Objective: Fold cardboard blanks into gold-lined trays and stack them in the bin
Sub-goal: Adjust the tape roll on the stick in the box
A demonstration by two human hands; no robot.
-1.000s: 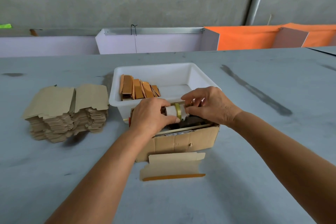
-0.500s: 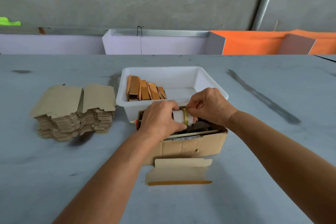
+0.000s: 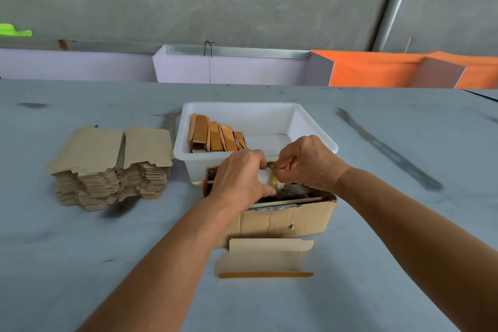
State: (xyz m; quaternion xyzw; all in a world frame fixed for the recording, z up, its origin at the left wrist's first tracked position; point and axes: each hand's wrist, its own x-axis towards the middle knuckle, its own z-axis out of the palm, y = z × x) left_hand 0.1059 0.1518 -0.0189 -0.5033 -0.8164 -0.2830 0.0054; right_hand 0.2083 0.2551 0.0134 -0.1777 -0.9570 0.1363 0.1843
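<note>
My left hand grips a white roll with a yellow tape band above a small brown cardboard box. My right hand pinches the tape band at the roll's top. A partly folded cardboard blank with a gold strip along its near edge lies flat in front of the box. Behind the box stands a white plastic bin with several gold-lined folded trays leaning at its left side. A tall stack of flat cardboard blanks sits at the left.
The grey table runs wide on both sides, with a dark streak at the right. White and orange panels line its far edge against a concrete wall. A thin stick with a red part pokes out left of the box.
The camera view has shifted slightly. My right hand's fingers have moved up onto the tape band at the top of the roll; my left hand keeps its grip on the roll.
</note>
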